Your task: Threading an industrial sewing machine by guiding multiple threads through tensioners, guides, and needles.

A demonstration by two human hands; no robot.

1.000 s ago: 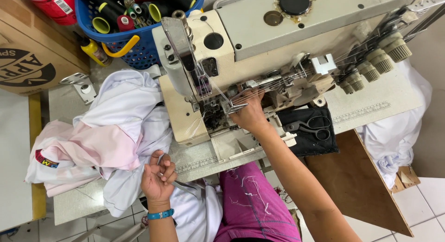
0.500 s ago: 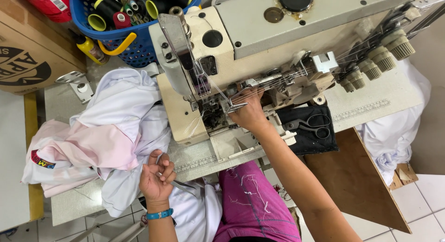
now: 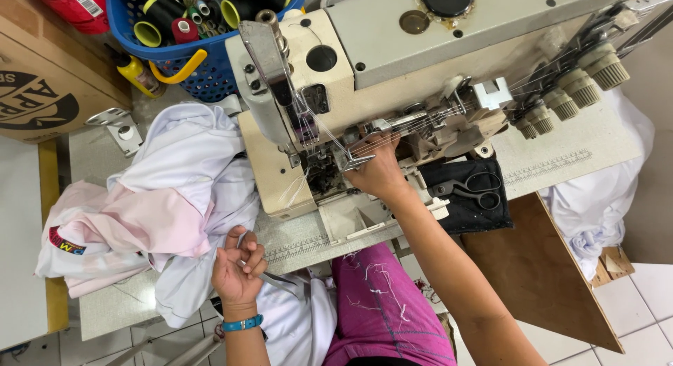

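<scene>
The right hand (image 3: 378,171) reaches into the sewing machine (image 3: 392,92) at its needle area — the left hand (image 3: 237,268) curls just below the machine's bed, beside white fabric (image 3: 182,163).

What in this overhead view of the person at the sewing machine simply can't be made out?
- Fingertips of the right hand: tucked into the sewing machine near the needle area, so what they touch is hidden.
- What the left hand pinches, if anything: too small to tell.
- The blue basket of thread cones: cut off by the top edge.
- The cardboard box: cut off at the left edge.
- The scissors: dark against a dark pad, so details are lost.
</scene>
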